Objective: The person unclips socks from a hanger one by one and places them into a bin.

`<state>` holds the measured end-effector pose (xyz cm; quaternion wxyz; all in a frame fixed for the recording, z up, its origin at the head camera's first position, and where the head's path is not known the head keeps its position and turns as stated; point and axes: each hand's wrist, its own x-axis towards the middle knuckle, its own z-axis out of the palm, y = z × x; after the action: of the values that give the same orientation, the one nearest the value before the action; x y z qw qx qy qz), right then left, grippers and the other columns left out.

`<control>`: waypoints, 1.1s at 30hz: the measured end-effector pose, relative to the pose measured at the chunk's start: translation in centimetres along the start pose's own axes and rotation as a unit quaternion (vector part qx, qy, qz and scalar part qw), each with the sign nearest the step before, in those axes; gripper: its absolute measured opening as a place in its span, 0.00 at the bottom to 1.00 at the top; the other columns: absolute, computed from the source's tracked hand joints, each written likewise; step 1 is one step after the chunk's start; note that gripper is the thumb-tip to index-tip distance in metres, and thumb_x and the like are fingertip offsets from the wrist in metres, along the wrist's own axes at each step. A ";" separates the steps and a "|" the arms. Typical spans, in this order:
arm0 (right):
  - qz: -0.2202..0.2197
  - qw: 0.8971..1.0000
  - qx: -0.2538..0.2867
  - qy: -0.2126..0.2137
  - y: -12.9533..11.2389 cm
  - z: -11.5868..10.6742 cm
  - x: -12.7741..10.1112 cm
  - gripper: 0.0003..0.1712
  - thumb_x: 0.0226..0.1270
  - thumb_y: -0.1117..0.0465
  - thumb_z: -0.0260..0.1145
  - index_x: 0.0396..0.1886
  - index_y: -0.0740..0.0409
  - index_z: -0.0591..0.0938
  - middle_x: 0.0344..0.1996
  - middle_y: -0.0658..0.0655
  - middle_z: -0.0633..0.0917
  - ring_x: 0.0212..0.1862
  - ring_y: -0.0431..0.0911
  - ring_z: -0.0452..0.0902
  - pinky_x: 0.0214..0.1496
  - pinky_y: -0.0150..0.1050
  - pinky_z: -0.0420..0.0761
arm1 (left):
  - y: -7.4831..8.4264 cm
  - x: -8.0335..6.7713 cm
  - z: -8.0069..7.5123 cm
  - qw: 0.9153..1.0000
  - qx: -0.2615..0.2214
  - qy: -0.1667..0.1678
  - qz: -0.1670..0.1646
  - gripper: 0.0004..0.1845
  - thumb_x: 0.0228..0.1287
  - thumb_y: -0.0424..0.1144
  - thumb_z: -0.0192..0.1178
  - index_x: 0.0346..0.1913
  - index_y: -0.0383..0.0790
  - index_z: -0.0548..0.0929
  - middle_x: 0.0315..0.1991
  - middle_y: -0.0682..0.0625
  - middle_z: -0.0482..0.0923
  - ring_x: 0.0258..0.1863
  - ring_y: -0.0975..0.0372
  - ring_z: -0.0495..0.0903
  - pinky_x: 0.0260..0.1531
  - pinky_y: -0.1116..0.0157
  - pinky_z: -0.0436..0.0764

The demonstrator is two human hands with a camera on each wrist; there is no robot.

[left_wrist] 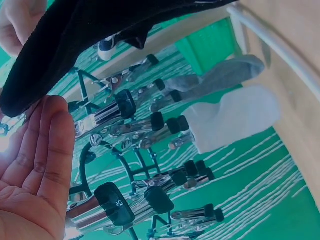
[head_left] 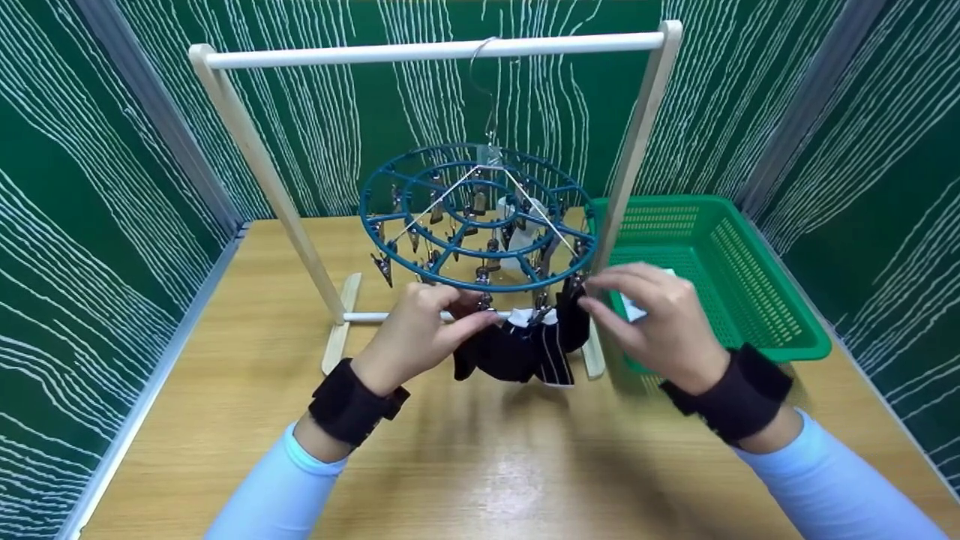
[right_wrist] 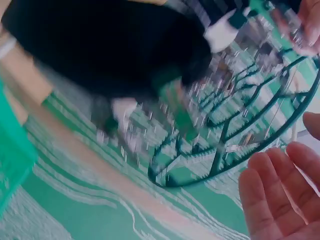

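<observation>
"2 hands are up by the round clip hanger. What is the left hand doing?"

"It pinches the top edge of a black sock with its thumb and fingertips, just under the ring. The sock hangs right beside it, between both hands."

"And the right hand?"

"Its fingers reach to the other side of the sock, by a clip on the ring. I cannot tell if it is holding the clip or the sock. The wrist view is too blurry."

"What does the left wrist view show?"

"Shiny clips with dark tips just past the fingers, and the black sock right above them."

"What is next to the right hand?"

"1 green basket sits just behind it, with something white inside."

"What holds the hanger up?"

"1 wooden rack, behind both hands, on the wood table."
</observation>
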<state>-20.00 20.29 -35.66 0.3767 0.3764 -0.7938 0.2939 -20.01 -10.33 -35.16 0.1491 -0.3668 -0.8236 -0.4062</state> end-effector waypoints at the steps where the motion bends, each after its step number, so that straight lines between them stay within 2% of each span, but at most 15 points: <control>1: -0.001 1.000 0.013 -0.004 -0.2 0.2 -0.2 0.11 0.55 0.72 0.82 0.38 0.65 0.90 0.34 0.61 0.93 0.35 0.54 0.90 0.47 0.33 0.89 | 0.0 0.0 0.0 1.000 0.000 0.000 0.000 0.09 0.72 0.35 0.73 0.43 0.29 0.92 0.39 0.41 0.94 0.34 0.55 0.92 0.36 0.62 0.92; 4: 0.004 0.998 0.051 -0.030 -1.0 0.8 -1.0 0.11 0.55 0.73 0.82 0.37 0.63 0.90 0.33 0.58 0.93 0.34 0.50 0.90 0.46 0.27 0.87 | 0.0 0.0 0.0 1.000 0.001 0.003 0.001 0.09 0.72 0.35 0.73 0.43 0.29 0.92 0.39 0.41 0.94 0.34 0.55 0.91 0.35 0.63 0.91; 13: 0.027 0.987 0.130 -0.085 -1.7 3.5 -2.9 0.14 0.56 0.75 0.82 0.42 0.66 0.91 0.37 0.60 0.94 0.38 0.50 0.92 0.50 0.24 0.86 | 0.1 0.0 0.1 1.000 -0.005 -0.001 -0.005 0.09 0.72 0.35 0.72 0.45 0.29 0.92 0.40 0.42 0.94 0.35 0.55 0.92 0.37 0.65 0.90; 17: 0.044 0.984 0.137 -0.107 -1.7 4.7 -3.7 0.16 0.58 0.71 0.83 0.46 0.66 0.91 0.41 0.60 0.94 0.43 0.51 0.92 0.52 0.30 0.89 | 0.0 0.1 0.1 1.000 -0.004 -0.006 -0.004 0.09 0.73 0.35 0.72 0.46 0.29 0.92 0.40 0.42 0.94 0.35 0.55 0.92 0.36 0.66 0.90; 22: 0.076 0.977 0.148 -0.131 -1.5 5.9 -4.1 0.20 0.60 0.71 0.83 0.52 0.66 0.90 0.47 0.61 0.94 0.50 0.54 0.92 0.52 0.46 0.92 | -0.1 0.2 0.2 1.000 -0.001 -0.008 -0.004 0.10 0.73 0.35 0.72 0.45 0.29 0.92 0.40 0.42 0.94 0.35 0.55 0.91 0.36 0.66 0.89; 24: 0.087 0.974 0.154 -0.138 -1.5 6.3 -4.1 0.20 0.61 0.70 0.82 0.53 0.66 0.89 0.48 0.62 0.93 0.51 0.55 0.92 0.53 0.50 0.92 | -0.2 0.2 0.2 1.000 0.000 -0.008 -0.006 0.10 0.73 0.36 0.72 0.45 0.29 0.92 0.40 0.42 0.94 0.35 0.55 0.92 0.37 0.65 0.90; 29: 0.121 0.964 0.177 -0.158 -1.5 7.4 -3.8 0.19 0.65 0.68 0.81 0.55 0.67 0.89 0.50 0.62 0.93 0.50 0.54 0.91 0.53 0.50 0.92 | -0.2 0.2 0.2 1.000 -0.003 -0.013 -0.017 0.11 0.74 0.36 0.71 0.47 0.29 0.92 0.41 0.41 0.94 0.38 0.55 0.93 0.41 0.61 0.92; 33: 0.142 0.955 0.197 -0.168 -1.7 8.2 -3.7 0.14 0.68 0.66 0.80 0.51 0.65 0.91 0.46 0.59 0.94 0.47 0.49 0.91 0.51 0.47 0.91 | -0.2 0.1 0.2 1.000 -0.009 -0.015 -0.020 0.11 0.74 0.36 0.71 0.47 0.29 0.92 0.41 0.41 0.94 0.38 0.55 0.93 0.41 0.62 0.92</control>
<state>-20.10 14.61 -42.79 0.1101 0.3703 -0.8173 0.4276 -20.25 -10.22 -35.29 0.1246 -0.3576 -0.8292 -0.4110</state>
